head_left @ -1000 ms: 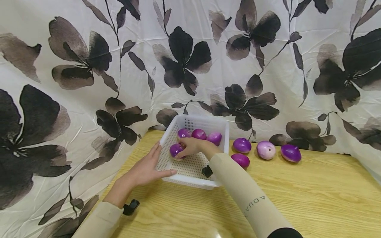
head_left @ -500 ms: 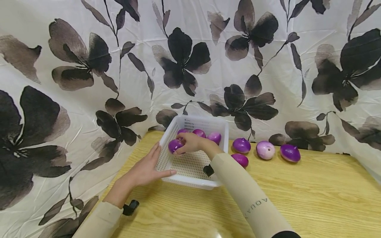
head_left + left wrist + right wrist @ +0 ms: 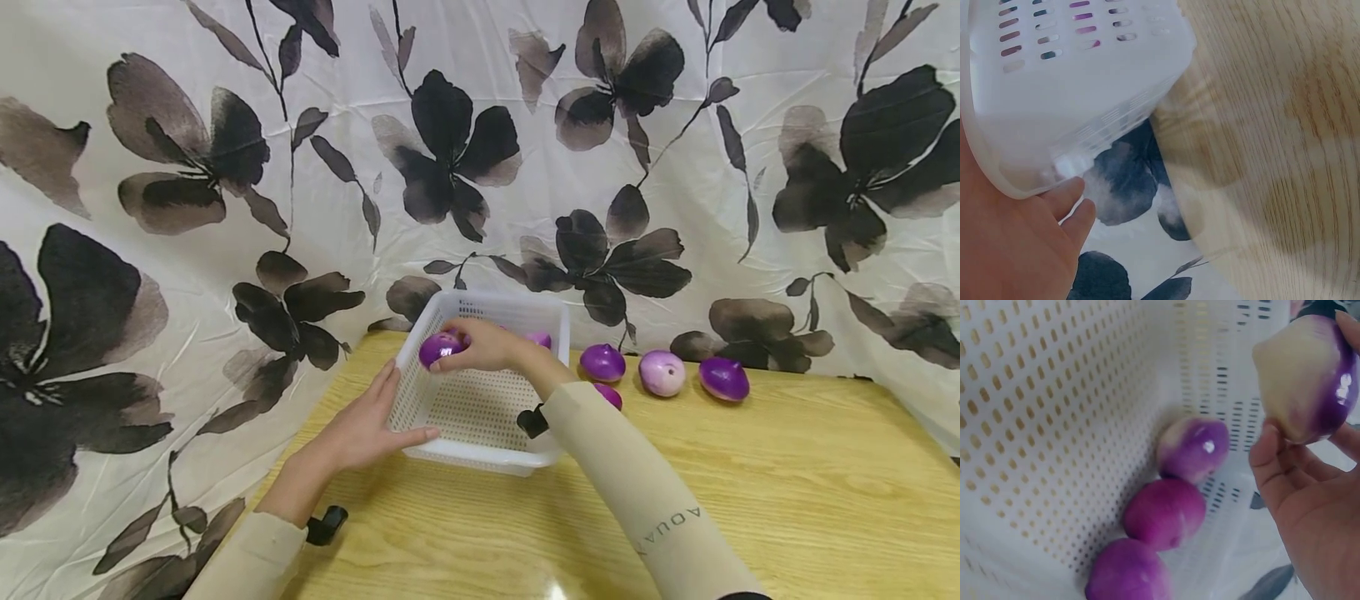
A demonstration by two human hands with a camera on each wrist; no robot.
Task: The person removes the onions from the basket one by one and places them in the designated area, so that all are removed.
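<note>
My right hand [image 3: 483,343] grips a glossy red onion [image 3: 437,351] with a purple side and a pale side, raised above the floor of a white perforated plastic basket [image 3: 468,455]. In the right wrist view, three more onions sit in a row along the basket's wall: a purple-and-white onion [image 3: 1194,448], a magenta onion [image 3: 1164,514] and a purple onion [image 3: 1129,575]. My left hand [image 3: 358,427] rests at the basket's near left corner, its fingers straight along the outer side and its thumb spread along the front rim. In the left wrist view, fingertips [image 3: 1079,212] show just under the rim.
Right of the basket, on the wooden table [image 3: 757,492], stand a purple onion [image 3: 603,363], a pale onion [image 3: 662,372] and another purple onion [image 3: 724,380]. A magenta onion [image 3: 609,396] is partly behind my right sleeve. Flowered cloth [image 3: 465,167] hangs behind.
My right hand has lifted the onion off the basket floor and carried it toward the back of the basket, now covering most onions there in the head view. My left hand has stayed at the corner.
</note>
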